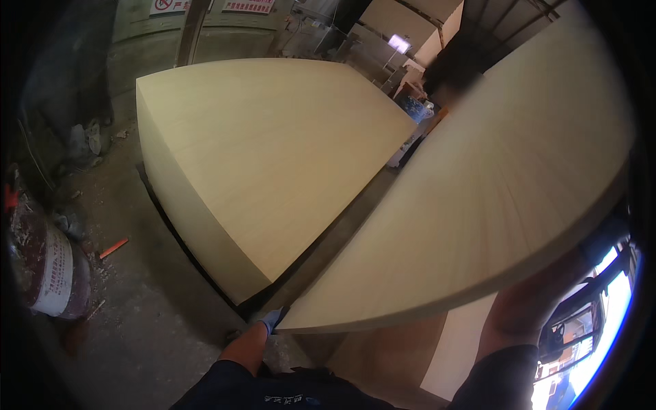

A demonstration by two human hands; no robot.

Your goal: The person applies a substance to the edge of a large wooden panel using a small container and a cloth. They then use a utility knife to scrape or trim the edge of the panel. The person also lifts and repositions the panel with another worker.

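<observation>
A large pale plywood sheet is tilted up across my right side, its long edge curving toward the upper right. My left hand, in a light glove with dark fingertips, is closed on the sheet's near left corner. My right forearm reaches up along the underside of the sheet's outer edge. The fingers of my right hand are hidden in shadow behind that edge. Left of the raised sheet lies a thick stack of plywood with squared edges, a gap of dark floor between them.
Another person is at the far end, partly covered by the raised sheet. A dirty red-and-white bucket and an orange strip are on the floor at left. More boards lie below the raised sheet. A vehicle shows outside at right.
</observation>
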